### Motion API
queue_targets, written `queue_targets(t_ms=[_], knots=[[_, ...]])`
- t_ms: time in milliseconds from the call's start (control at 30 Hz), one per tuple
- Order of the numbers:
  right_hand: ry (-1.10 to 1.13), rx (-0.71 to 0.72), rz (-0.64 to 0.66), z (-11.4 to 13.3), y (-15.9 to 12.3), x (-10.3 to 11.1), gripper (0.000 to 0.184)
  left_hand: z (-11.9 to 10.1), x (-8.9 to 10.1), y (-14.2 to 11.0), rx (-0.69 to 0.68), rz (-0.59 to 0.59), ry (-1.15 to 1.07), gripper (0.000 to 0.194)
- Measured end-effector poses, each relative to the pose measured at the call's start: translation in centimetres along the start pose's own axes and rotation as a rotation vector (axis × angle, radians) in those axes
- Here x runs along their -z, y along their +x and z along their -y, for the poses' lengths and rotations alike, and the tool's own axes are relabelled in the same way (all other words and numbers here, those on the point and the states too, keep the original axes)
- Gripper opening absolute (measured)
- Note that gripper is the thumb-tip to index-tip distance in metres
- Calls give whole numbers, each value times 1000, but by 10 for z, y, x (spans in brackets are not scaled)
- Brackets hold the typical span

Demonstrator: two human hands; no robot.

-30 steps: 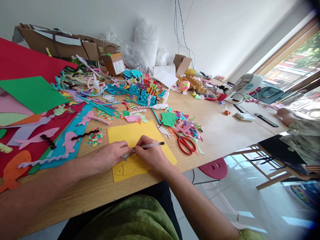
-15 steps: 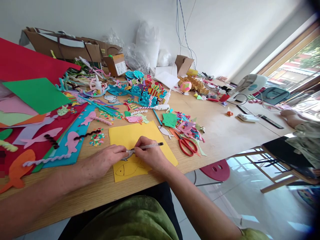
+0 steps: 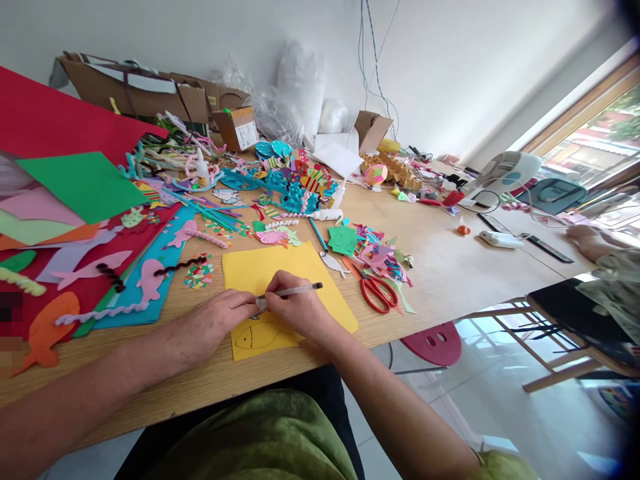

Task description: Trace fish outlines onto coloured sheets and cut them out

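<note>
My right hand (image 3: 293, 305) grips a pen (image 3: 300, 289) with a pale translucent barrel and a dark end; the fingers hide its tip. Under it lies a yellow sheet (image 3: 295, 263) with a fish outline (image 3: 257, 337) drawn near its front edge. A small grey cut-out (image 3: 261, 307), partly covered by both hands, rests on the sheet above that outline. My left hand (image 3: 233, 311) is closed, fingers together, its fingertips pressing on the cut-out's left end. Right of the sheet are red-handled scissors (image 3: 379, 293) and a white fish cut-out (image 3: 334, 264).
Paper fish, pipe cleaners and coloured sheets crowd the left, including an orange fish (image 3: 53, 330). Paper scraps (image 3: 380, 257) lie near the scissors. A glue bottle (image 3: 327, 215) stands farther back. Cardboard boxes (image 3: 135, 97) line the wall. Another person's arm (image 3: 590, 240) rests at right.
The whole view has shifted slightly to the right. My right hand with the pen has edged left along the grey cut-out toward my left hand, which keeps its place on the sheet.
</note>
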State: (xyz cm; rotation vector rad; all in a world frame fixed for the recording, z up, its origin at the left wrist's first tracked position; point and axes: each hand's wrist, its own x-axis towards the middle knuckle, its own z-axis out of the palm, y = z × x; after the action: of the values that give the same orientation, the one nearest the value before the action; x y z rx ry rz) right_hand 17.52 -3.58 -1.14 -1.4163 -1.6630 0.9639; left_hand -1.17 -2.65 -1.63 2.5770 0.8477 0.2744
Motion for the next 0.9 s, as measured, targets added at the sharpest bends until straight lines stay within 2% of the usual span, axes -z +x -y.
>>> queue_targets(t_ms=[133,333,667,900], knots=[[32,-8,-50,0,-2,6,5,3,-4,-1,-5,-27,10,47],[-7,-29,-1,0,-2,2,6,2,-4,-2,-25,-25,33,47],[-39,-15,6,0,0,-3,7,2,-7,-4,-14,-44,-26,48],[-31,-8,4,1,-1,-3,7,2,-6,-4,-23,-11,-16,48]])
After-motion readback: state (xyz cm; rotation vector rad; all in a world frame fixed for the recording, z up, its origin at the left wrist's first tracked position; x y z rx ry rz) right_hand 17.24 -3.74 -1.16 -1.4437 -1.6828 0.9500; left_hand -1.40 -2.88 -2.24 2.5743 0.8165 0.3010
